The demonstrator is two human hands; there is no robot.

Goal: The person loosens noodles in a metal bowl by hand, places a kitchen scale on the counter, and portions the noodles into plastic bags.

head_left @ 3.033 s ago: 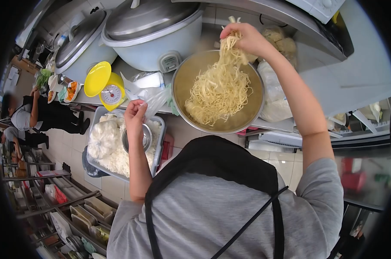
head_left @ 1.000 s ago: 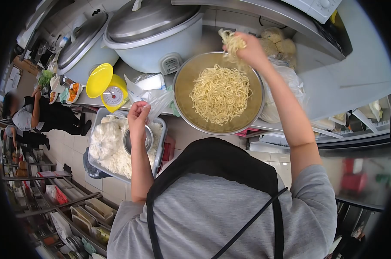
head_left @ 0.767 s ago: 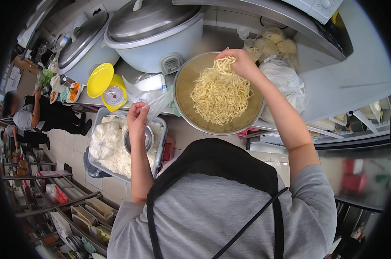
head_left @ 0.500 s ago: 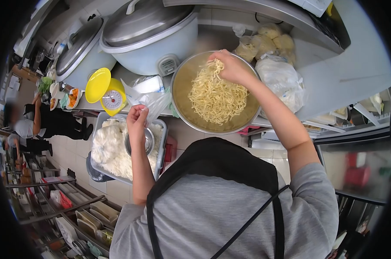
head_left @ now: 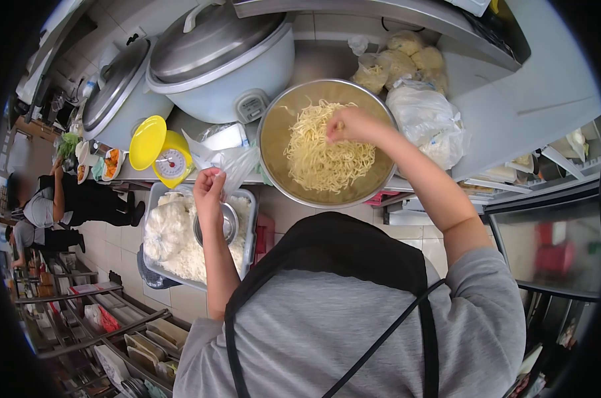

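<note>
My left hand (head_left: pixel 209 189) pinches the edge of a clear plastic bag (head_left: pixel 237 166), which hangs loosely beside a big metal bowl (head_left: pixel 274 156). Pale yellow noodles (head_left: pixel 330 166) are heaped inside that bowl. My right hand (head_left: pixel 355 126) is over the heap, slightly blurred, its fingers curled around some noodles. Left of the bag, a yellow kitchen scale (head_left: pixel 172 164) with a round dial and a yellow pan stands on the counter. Under my left forearm, a grey tub (head_left: pixel 249 229) holds white food, a tied bag and a small metal bowl (head_left: pixel 229 224).
Two large lidded cookers (head_left: pixel 231 73) stand at the back left. Filled plastic bags (head_left: pixel 423 123) lie right of the noodle bowl. A person (head_left: pixel 58 192) stands far left by the counter. Shelving (head_left: pixel 101 305) is at lower left, and a glass door (head_left: pixel 552 245) at right.
My right hand has moved from the bowl's back rim down into the middle of the noodles. My left hand still pinches the bag. The view has shifted slightly.
</note>
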